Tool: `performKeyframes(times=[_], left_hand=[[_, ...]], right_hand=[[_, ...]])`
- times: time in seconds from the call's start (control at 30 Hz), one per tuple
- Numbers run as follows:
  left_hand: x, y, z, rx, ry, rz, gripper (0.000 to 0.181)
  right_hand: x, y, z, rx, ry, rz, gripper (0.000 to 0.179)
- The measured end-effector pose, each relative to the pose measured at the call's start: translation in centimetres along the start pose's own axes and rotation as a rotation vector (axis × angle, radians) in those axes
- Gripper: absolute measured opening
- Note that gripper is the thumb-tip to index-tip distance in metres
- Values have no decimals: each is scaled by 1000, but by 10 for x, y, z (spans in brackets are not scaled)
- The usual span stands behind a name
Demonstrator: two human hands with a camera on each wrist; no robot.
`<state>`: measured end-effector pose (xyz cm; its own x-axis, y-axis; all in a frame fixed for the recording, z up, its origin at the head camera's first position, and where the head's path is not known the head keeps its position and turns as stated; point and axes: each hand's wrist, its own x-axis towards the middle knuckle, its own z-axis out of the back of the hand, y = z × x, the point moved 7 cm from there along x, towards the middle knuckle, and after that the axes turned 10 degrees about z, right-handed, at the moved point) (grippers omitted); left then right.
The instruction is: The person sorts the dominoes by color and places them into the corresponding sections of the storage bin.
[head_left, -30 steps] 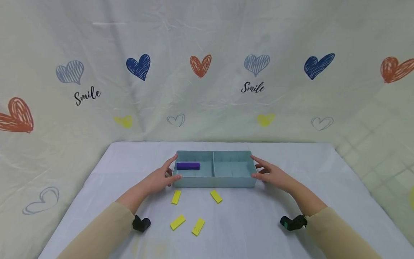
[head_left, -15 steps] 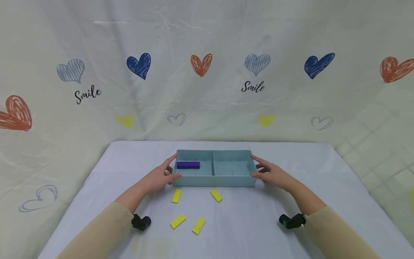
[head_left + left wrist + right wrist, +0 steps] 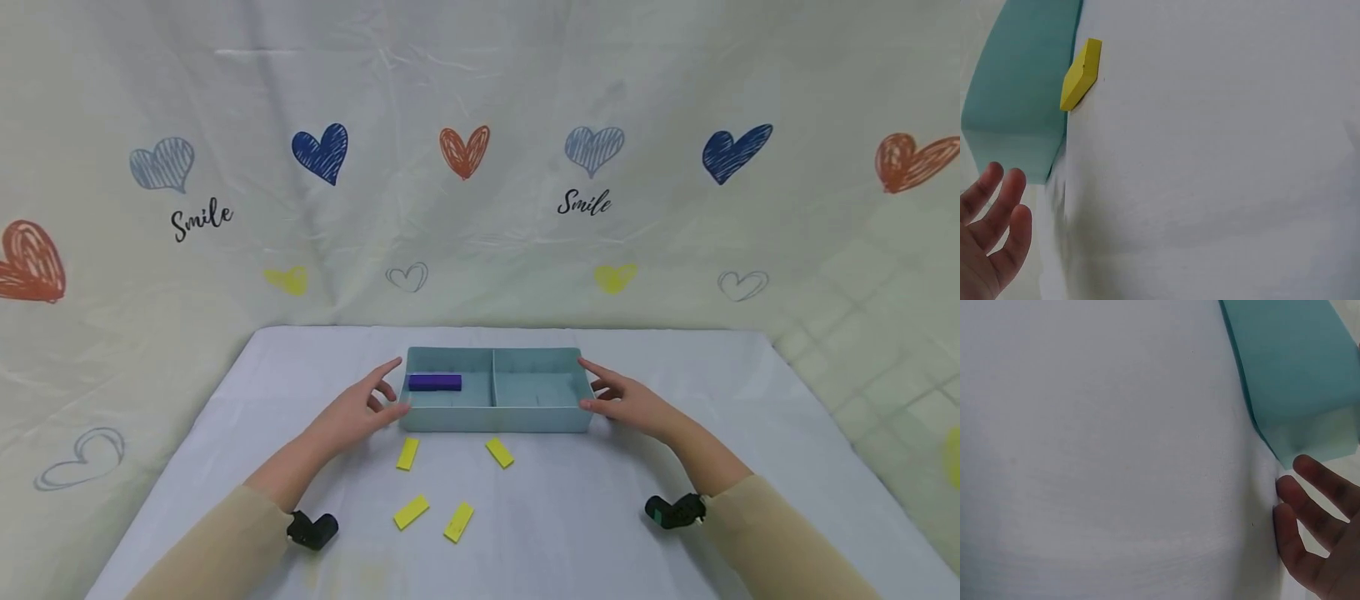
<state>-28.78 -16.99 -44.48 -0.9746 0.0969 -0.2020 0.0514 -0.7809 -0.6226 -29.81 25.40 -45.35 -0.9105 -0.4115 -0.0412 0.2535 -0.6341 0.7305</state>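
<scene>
A shallow light-blue two-compartment box [image 3: 495, 420] sits on the table. A purple bar-shaped block [image 3: 435, 382] lies in its left compartment. My right hand [image 3: 628, 403] grips the box's right end, forefinger at the back corner and thumb at the front one; in the right wrist view its other fingers [image 3: 1311, 506] are loosely bent beside the end wall. My left hand [image 3: 352, 417] is just off the left end, holding nothing, with thumb and forefinger spread. The left wrist view shows its fingers [image 3: 1004, 212] apart from the box [image 3: 1019, 81].
Several yellow domino-shaped blocks [image 3: 411, 512] lie on the white-covered table [image 3: 570, 525] in front of the box. One yellow block [image 3: 407, 454] is close to its front left corner. A cloth printed with hearts [image 3: 465, 75] hangs behind.
My left hand has let go of the box's left end and drawn back a little to the left. The right hand keeps its place, and the box and blocks stay put.
</scene>
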Motion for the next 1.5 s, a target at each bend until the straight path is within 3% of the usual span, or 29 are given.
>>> performKeyframes(times=[0.37,0.53,0.73,1.07,1.5], left_hand=[[-33,-5,7,10,-93,-147,72],[-46,-1,10,30,-117,-166,68],[-56,6,6,51,-79,-155,61],[-60,14,-11,152,-10,-136,47],[-48,8,-30,301,20,-126,48]], right_hand=[[1,4,-1,1,3,3,78],[1,1,0,-3,4,-3,78],[0,0,0,-3,8,-10,79],[0,1,-2,3,8,-6,78],[0,4,1,-6,6,1,79]])
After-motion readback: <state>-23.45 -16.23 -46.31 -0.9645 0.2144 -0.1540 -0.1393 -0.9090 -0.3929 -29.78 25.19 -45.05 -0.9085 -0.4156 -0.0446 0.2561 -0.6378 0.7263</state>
